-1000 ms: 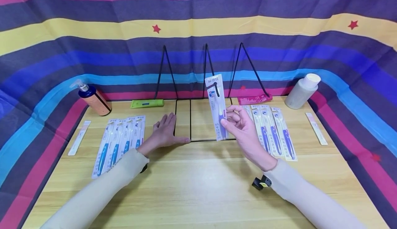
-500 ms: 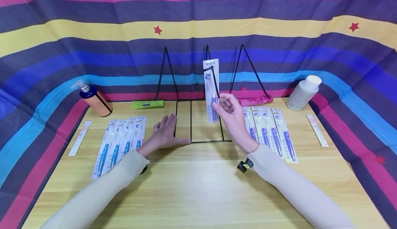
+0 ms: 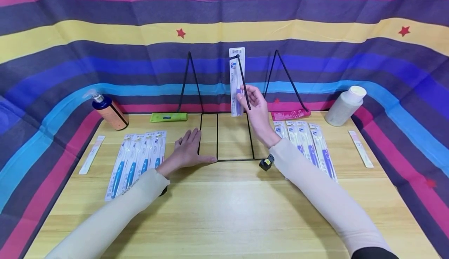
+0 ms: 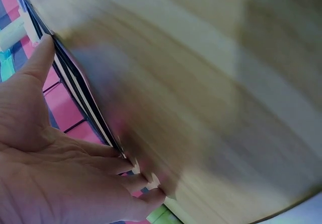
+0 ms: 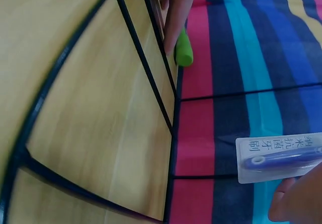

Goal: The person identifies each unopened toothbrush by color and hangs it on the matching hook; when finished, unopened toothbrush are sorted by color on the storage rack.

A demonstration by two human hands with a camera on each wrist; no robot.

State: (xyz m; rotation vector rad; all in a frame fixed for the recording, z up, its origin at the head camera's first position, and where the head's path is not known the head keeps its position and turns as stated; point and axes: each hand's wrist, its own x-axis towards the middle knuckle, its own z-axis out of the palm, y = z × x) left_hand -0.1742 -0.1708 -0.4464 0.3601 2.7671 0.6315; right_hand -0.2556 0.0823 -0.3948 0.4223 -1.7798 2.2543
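I am pinching a toothbrush pack (image 3: 236, 80) in my right hand (image 3: 256, 109), standing tall, its top touching the rack's (image 3: 234, 134) middle hook. My left hand (image 3: 187, 149) is lying flat on the tabletop (image 3: 224, 212).

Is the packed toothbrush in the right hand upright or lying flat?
Upright. The right hand pinches the packed toothbrush at its lower part, its top at the middle hook of the wire rack.
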